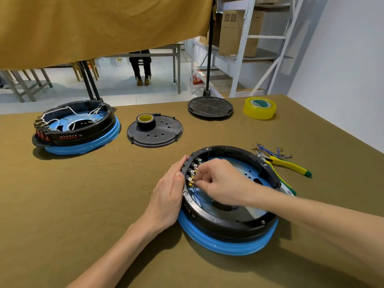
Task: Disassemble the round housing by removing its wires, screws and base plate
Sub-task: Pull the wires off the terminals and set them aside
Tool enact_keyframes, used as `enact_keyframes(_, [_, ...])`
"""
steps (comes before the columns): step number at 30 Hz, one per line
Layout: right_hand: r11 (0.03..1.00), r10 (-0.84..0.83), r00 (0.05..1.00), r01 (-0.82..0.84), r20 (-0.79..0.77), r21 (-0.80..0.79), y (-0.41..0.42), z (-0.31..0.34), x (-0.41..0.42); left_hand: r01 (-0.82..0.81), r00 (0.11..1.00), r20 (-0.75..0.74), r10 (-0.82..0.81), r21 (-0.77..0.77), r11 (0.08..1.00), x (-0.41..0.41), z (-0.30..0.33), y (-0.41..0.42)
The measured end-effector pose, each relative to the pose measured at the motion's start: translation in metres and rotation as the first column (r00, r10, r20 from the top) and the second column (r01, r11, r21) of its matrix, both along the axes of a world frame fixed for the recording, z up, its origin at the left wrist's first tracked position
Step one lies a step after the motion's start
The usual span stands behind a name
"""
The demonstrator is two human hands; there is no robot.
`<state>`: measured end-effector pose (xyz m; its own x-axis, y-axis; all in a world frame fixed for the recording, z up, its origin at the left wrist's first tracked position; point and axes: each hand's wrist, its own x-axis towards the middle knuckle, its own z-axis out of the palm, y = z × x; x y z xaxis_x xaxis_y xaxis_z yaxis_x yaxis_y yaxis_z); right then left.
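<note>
Round housing (pixel 228 204), black ring on blue base, lay near the front of the olive table (pixel 83 204).
Left hand (pixel 168 196) rested flat, fingers straight, against the housing's outer rim. Right hand (pixel 218 181) reached inside, fingertips pinching at the brass terminals (pixel 191 179). Yellow-handled pliers (pixel 288 165) and cut blue wires (pixel 270 151) lay just behind; a second housing (pixel 76 127) and two black plates (pixel 154 130) sat farther back.

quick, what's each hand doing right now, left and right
Left hand: open, fingers straight, pressed against the near round housing's outer rim.
Right hand: fingers curled, pinching at the brass terminals inside the rim.
</note>
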<state>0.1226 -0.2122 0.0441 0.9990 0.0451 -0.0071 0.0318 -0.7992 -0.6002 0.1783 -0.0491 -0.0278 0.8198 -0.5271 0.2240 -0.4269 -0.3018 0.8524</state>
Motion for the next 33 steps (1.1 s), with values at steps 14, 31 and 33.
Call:
enact_keyframes(14, [1.0, 0.005, 0.999, -0.005, 0.04, -0.004, -0.009, -0.004, -0.011, -0.004, 1.0, -0.007, 0.004, -0.028, 1.0, -0.001, 0.0, -0.001])
enact_keyframes(31, [0.998, -0.033, 0.956, 0.045, 0.292, -0.033, -0.023, -0.004, -0.015, 0.018, 0.999, -0.026, -0.02, -0.08, 0.997, 0.002, -0.002, -0.002])
enact_keyframes(33, [0.99, -0.115, 0.878, 0.138, 0.465, -0.017, -0.041, 0.0, -0.017, 0.012, 0.999, -0.029, -0.015, -0.112, 0.994, 0.002, -0.002, -0.003])
